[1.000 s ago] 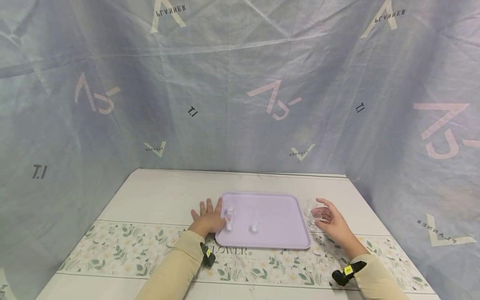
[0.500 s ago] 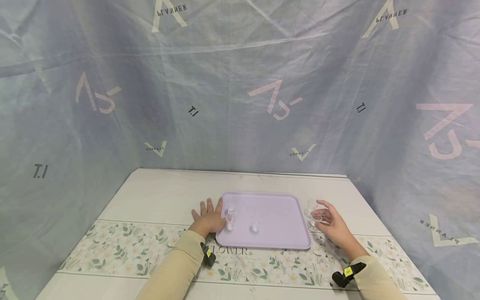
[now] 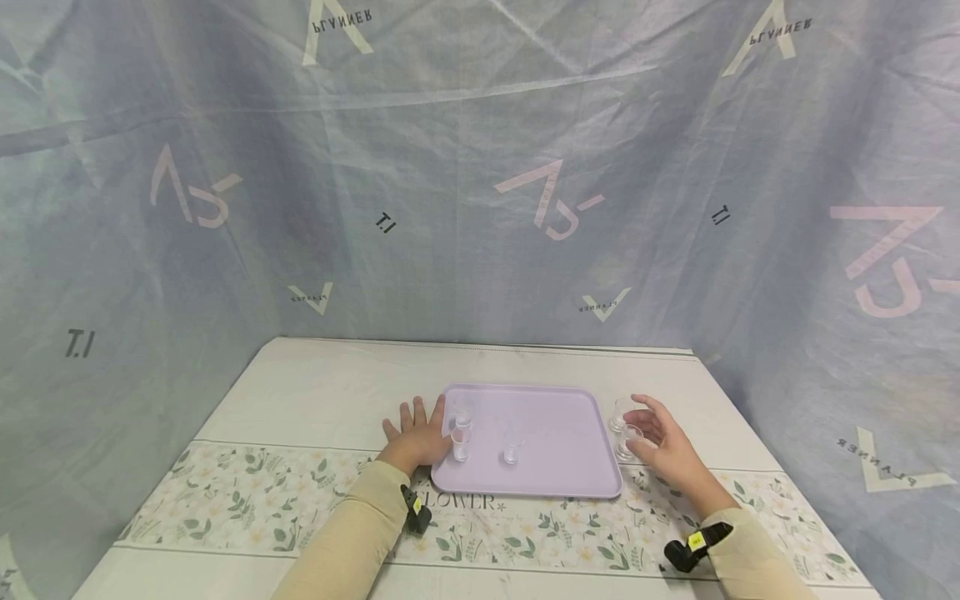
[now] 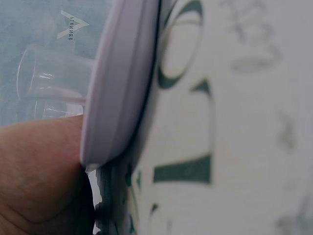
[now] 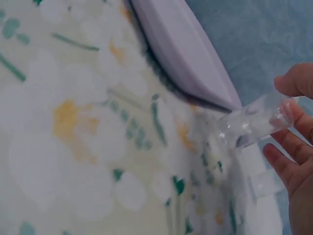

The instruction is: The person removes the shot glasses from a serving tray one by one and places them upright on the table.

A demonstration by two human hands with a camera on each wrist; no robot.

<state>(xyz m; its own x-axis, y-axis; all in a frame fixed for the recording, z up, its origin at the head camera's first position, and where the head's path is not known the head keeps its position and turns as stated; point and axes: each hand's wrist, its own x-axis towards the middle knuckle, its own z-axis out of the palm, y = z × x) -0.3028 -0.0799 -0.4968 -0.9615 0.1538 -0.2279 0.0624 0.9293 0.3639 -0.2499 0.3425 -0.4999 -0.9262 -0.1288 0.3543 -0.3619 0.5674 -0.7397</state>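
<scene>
A lilac tray (image 3: 558, 433) lies on the table with three small clear shot glasses on it: a front-left glass (image 3: 460, 452), a back-left glass (image 3: 462, 416) and a middle glass (image 3: 512, 454). My left hand (image 3: 417, 435) rests with spread fingers at the tray's left edge, its thumb beside the front-left glass. Off the tray's right side, my right hand (image 3: 666, 442) pinches a clear shot glass (image 5: 257, 120) near its rim between thumb and fingers. That glass stands upright. Right behind it is another shot glass (image 3: 618, 415), close to the fingertips.
A white table cover (image 3: 337, 375) with a floral band (image 3: 247, 500) lies under the tray. Grey-blue printed cloth (image 3: 450, 250) hangs behind the table and along both sides.
The right thumb and fingers have moved slightly in around the front glass at the right, which has shifted a little. The left hand, the tray and its glasses have stayed put.
</scene>
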